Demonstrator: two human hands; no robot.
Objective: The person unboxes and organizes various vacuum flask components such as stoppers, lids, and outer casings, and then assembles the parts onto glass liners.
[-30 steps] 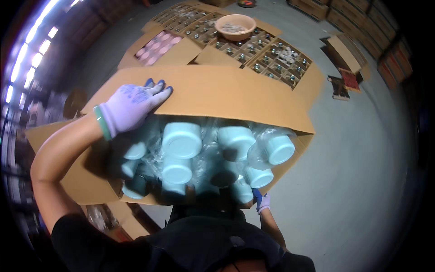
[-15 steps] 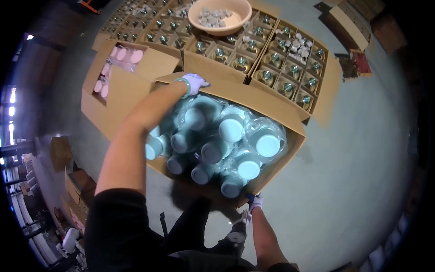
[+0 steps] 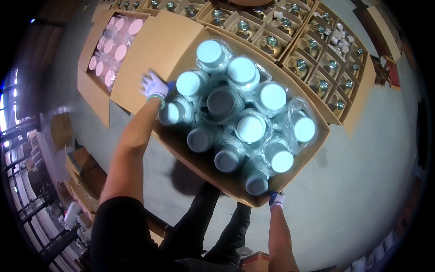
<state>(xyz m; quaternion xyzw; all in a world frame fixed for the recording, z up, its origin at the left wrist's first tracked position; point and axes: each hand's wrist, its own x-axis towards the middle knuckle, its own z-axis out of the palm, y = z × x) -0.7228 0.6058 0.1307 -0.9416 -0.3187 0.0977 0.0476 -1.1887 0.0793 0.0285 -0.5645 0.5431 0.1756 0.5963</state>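
Observation:
A cardboard box (image 3: 317, 138) full of turquoise lidded bottles or tumblers (image 3: 251, 128) in clear plastic wrap lies before me, its top open. My left hand (image 3: 156, 86), in a white and blue glove, has its fingers spread over the box's folded-out left flap (image 3: 152, 56); whether it touches the flap I cannot tell. At the near right corner, my right hand (image 3: 277, 200), gloved alike, is closed on the box's edge, its fingertips partly hidden by the cardboard.
A box of pink-lidded bottles (image 3: 108, 47) stands at the far left. Beyond my box are divided cartons (image 3: 322, 86) holding gold vessels with shiny tops. Other cartons (image 3: 86, 170) stand at the lower left, and grey floor (image 3: 367, 172) spreads to the right.
My left hand has left the box's far rim and moved to the left flap, fingers now spread. The box appears higher and nearer, with more bottles showing. My right hand keeps its corner.

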